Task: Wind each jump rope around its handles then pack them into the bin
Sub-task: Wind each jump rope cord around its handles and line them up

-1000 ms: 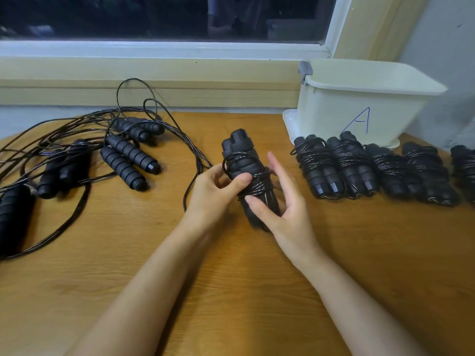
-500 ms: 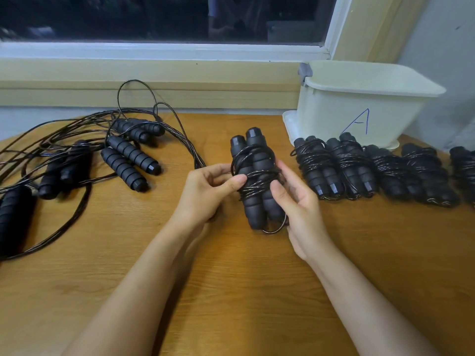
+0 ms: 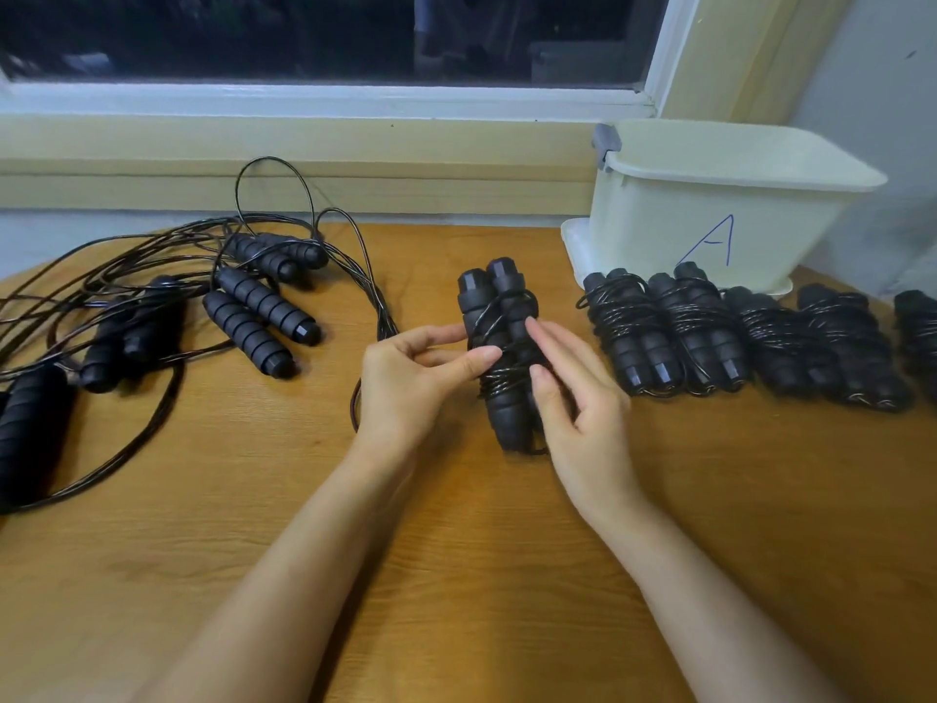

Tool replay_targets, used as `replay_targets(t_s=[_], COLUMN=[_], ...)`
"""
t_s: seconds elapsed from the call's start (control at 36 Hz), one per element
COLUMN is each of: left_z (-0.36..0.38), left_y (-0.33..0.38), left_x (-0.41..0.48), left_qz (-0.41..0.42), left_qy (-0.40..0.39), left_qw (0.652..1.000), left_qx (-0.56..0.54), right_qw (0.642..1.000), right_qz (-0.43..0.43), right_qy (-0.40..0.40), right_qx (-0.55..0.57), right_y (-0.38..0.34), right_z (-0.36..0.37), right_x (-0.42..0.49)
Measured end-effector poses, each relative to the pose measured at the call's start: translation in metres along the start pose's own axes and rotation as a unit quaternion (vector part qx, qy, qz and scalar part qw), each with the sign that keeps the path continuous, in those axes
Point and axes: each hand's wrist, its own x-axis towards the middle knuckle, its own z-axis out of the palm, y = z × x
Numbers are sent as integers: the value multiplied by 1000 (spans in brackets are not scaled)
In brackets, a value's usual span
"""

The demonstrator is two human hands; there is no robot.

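Plain indoor room: wooden table (image 3: 177, 575) against cream sill (image 3: 304, 159), dark window (image 3: 253, 38) above.

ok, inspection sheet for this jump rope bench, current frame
Surface: brown wooden tabletop, no spills seen.
Job's things: black foam-handled jump rope bundle in hand; row of wound black bundles before cream plastic bin marked A; unwound black handles at left.
Clutter: nothing seen.
Hands: left hand pinches the bundle, thumb on the cord; right hand holds its other side, fingers across the wraps.
Cables: loose black cords tangled at left, one loop arching up.
Surroundings: dark window, cream sill.
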Motion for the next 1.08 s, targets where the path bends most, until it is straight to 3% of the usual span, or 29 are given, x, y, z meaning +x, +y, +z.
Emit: replay_targets(t_s=[0.14, 0.22, 0.33, 0.5, 0.67, 0.89, 1.08], left_z=[0, 2, 4, 4, 0, 1, -3], left_y=[-2, -3, -4, -7, -11, -13, -6], left_x=[-2, -4, -6, -5, 2, 5, 4], left_qz=[20, 41, 61, 95, 79, 29, -25], left_qy=[17, 8, -17, -55, -28, -28, -124], left_qw=[999, 998, 996, 990, 995, 998, 992], left_qx=[21, 39, 62, 85, 58, -52, -27], right_qw=[989, 969, 956, 977, 1000, 984, 964], right_qz=[-15, -33, -36, -23, 27, 65, 98], right_qy=[-54, -41, -14, -1, -14, -56, -95], right_qx=[-135, -241, -291, -211, -3, 159, 229], right_y=[-6, -7, -4, -1, -1, -11, -16], right_z=[6, 9, 8, 0, 3, 4, 0], right_x=[-5, -5, -3, -2, -3, -4, -4])
